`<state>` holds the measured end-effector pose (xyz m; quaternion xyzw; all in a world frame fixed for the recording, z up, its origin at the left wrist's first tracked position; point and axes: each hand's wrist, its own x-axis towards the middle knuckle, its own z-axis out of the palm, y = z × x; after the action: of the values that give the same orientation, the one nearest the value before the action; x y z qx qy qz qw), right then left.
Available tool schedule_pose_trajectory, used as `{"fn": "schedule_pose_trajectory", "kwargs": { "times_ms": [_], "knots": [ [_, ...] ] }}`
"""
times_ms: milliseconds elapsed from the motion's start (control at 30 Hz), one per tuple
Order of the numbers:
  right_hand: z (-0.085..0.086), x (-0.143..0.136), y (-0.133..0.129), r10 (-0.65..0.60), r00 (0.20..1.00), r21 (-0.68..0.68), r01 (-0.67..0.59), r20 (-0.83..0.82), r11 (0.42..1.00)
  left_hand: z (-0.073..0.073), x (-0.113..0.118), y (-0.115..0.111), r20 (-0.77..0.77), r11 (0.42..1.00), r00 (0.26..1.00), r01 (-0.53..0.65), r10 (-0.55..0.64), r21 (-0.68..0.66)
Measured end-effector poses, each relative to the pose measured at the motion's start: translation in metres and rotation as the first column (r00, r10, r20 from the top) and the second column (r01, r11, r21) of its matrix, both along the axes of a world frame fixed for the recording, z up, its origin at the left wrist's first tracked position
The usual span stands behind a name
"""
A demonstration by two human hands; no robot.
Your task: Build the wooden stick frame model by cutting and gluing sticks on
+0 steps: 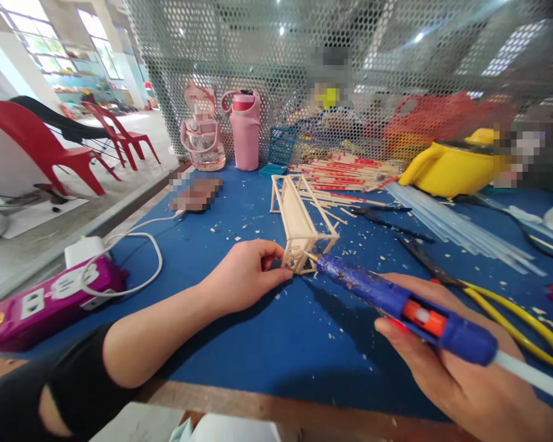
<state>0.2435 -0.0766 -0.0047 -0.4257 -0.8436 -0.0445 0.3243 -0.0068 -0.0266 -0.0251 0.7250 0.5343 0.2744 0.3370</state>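
Note:
A small open frame of thin wooden sticks point(299, 212) stands on the blue tabletop, with a pale slatted panel inside it. My left hand point(246, 273) pinches the near left corner of this frame between thumb and fingers. In my right hand point(461, 368) is a blue hot glue gun point(373, 282), a white glue stick coming out of its back end. Its metal nozzle points left and lies at the near end of the frame; whether it touches the wood I cannot tell.
Bundled sticks with red marks point(345, 172), clear glue sticks point(456, 221), black pliers point(391, 221) and yellow-handled scissors point(465, 288) lie right of the frame. A purple power strip point(55, 294) with a white cable sits left. Pink bottles point(246, 132) and a yellow pot point(451, 169) stand before perforated metal.

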Motion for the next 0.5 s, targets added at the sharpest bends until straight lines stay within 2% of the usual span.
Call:
{"fn": "schedule_pose_trajectory", "kwargs": {
  "times_ms": [100,233,400,500],
  "knots": [
    [0.003,-0.002,0.004,-0.020,0.998,0.032,0.018,0.065,0.999,0.000,0.000,0.001,-0.005,1.000,1.000,0.005,-0.005,0.004],
    [0.004,-0.005,0.005,-0.019,0.998,0.074,0.014,0.066,0.997,-0.001,-0.001,0.000,0.000,1.000,1.000,0.005,-0.005,0.007],
    [-0.006,0.001,0.003,-0.031,0.996,0.095,0.024,0.079,0.995,-0.003,0.000,0.001,0.008,1.000,1.000,-0.002,0.002,0.010],
    [-0.014,0.014,0.004,0.045,0.985,0.128,-0.066,0.166,0.990,-0.002,0.000,0.001,0.008,1.000,1.000,0.001,-0.001,0.005]
  ]
}}
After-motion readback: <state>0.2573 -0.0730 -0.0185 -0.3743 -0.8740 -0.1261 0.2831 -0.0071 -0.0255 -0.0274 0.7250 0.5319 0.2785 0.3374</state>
